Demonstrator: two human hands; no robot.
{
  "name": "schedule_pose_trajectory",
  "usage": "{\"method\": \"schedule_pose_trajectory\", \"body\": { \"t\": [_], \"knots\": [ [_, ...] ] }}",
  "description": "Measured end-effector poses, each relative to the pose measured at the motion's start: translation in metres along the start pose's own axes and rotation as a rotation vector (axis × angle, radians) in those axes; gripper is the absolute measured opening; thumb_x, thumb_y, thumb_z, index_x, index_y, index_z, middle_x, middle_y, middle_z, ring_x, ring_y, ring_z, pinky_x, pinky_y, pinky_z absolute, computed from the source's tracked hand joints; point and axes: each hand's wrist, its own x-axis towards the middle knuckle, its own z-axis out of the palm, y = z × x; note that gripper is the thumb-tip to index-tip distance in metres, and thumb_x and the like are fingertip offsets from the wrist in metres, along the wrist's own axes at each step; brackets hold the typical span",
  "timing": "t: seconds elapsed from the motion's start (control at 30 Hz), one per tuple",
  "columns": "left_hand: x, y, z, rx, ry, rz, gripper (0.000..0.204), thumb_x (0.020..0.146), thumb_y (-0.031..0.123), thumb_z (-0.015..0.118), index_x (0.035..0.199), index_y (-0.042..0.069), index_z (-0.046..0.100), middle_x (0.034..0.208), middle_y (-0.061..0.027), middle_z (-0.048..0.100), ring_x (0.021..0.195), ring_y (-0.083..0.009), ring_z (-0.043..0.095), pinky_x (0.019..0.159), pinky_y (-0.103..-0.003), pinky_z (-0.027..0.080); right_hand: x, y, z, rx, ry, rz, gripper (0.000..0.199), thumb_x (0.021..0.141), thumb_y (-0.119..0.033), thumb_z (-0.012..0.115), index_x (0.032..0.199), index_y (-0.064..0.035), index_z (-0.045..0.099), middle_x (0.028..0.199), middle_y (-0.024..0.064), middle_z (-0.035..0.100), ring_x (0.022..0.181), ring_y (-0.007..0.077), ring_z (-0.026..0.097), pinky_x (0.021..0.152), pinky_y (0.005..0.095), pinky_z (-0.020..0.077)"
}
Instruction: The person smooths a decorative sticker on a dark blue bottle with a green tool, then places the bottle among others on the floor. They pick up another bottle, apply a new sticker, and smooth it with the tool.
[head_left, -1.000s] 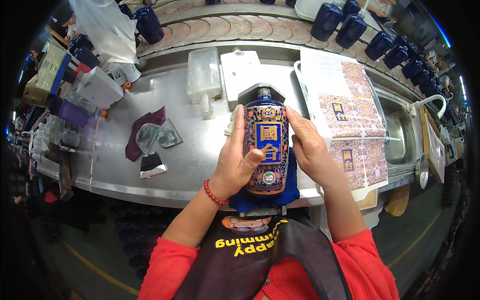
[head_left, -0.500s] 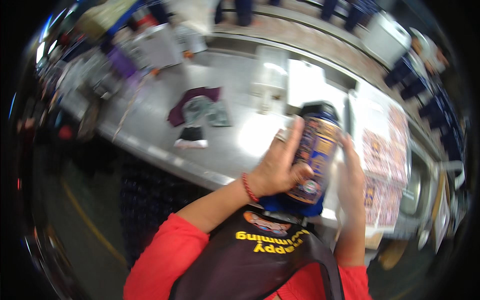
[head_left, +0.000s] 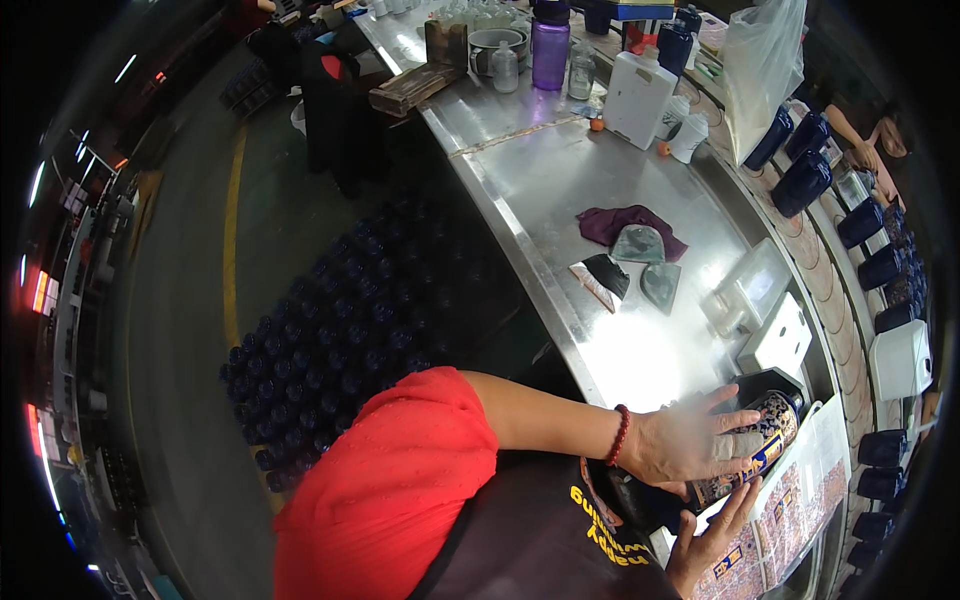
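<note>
A dark blue bottle (head_left: pixel 778 425) with a patterned blue, gold and floral wrap lies tilted in front of me at the lower right. My left hand (head_left: pixel 685 442) rests across its near side, with fingers spread flat over the wrap. Along its lower side my right hand (head_left: pixel 712 540) touches the bottle with outstretched fingers. Both hands are open, and part of the bottle is hidden beneath them. Printed floral sheets (head_left: pixel 800 520) lie stacked beside my right hand. Whatever supports the bottle from below cannot be made out.
On the steel table (head_left: pixel 530 215) are a purple cloth (head_left: pixel 625 222), grey scraper pieces (head_left: pixel 638 243), a clear plastic box (head_left: pixel 750 285) and a white block (head_left: pixel 778 338). A purple drinking bottle (head_left: pixel 550 50) stands farther back. Blue bottles (head_left: pixel 800 185) line a conveyor on the right; several more cover the floor at left.
The view has swung left, so the table and bottle now appear farther right. My left hand has spread its fingers flat over the bottle; my right hand sits along its lower side.
</note>
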Motion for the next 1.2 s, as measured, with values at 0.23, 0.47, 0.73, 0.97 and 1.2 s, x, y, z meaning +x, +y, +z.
{"method": "schedule_pose_trajectory", "body": {
  "t": [0.23, 0.47, 0.73, 0.97, 1.2],
  "knots": [
    [-0.025, 0.015, -0.004, -0.008, 0.105, -0.082, 0.070, 0.079, 0.033, 0.079, 0.142, 0.014, 0.057, 0.147, -0.0116, 0.054, 0.148, -0.0364, 0.035, 0.113, -0.070, 0.030, -0.006, -0.016, 0.023, 0.014, 0.127, 0.089, 0.057, 0.093, -0.001, 0.058, 0.149, 0.0014, 0.046, 0.158, 0.0292, 0.034, 0.140, 0.0461, 0.041, 0.112, 0.0512, 0.0382],
    [-0.062, 0.025, -0.010, -0.093, -0.143, -0.283, 0.066, 0.093, 0.041, 0.066, 0.148, 0.006, 0.052, 0.147, -0.0151, 0.055, 0.145, -0.0374, 0.040, 0.117, -0.067, 0.019, -0.007, -0.011, 0.025, -0.015, 0.106, 0.058, 0.076, 0.088, 0.006, 0.064, 0.157, -0.0081, 0.035, 0.158, 0.0268, 0.035, 0.137, 0.0443, 0.044, 0.112, 0.0471, 0.0374],
    [-0.052, 0.025, 0.000, -0.159, -0.074, -0.359, 0.069, 0.097, 0.048, 0.060, 0.150, 0.005, 0.049, 0.145, -0.0174, 0.057, 0.143, -0.0392, 0.040, 0.117, -0.067, 0.014, -0.004, -0.013, 0.032, 0.030, 0.137, 0.063, 0.081, 0.086, 0.016, 0.060, 0.158, -0.0134, 0.036, 0.159, 0.0263, 0.031, 0.131, 0.0386, 0.048, 0.107, 0.0455, 0.0437],
    [-0.050, 0.023, -0.005, -0.165, -0.059, -0.340, 0.067, 0.093, 0.043, 0.065, 0.148, 0.008, 0.053, 0.143, -0.0171, 0.058, 0.141, -0.0369, 0.043, 0.118, -0.066, 0.013, -0.003, -0.020, 0.031, 0.080, 0.168, 0.167, 0.071, 0.079, 0.011, 0.069, 0.143, -0.0164, 0.057, 0.151, 0.0304, 0.041, 0.130, 0.0440, 0.050, 0.108, 0.0484, 0.0432],
    [-0.050, 0.021, -0.006, -0.138, -0.072, -0.298, 0.067, 0.085, 0.032, 0.074, 0.145, 0.007, 0.056, 0.138, -0.0162, 0.062, 0.136, -0.0359, 0.048, 0.117, -0.065, 0.015, -0.007, -0.022, 0.032, 0.050, 0.245, 0.123, 0.049, 0.088, 0.003, 0.070, 0.132, -0.0188, 0.069, 0.148, 0.0250, 0.048, 0.129, 0.0396, 0.052, 0.108, 0.0454, 0.0426]
  ]
}}
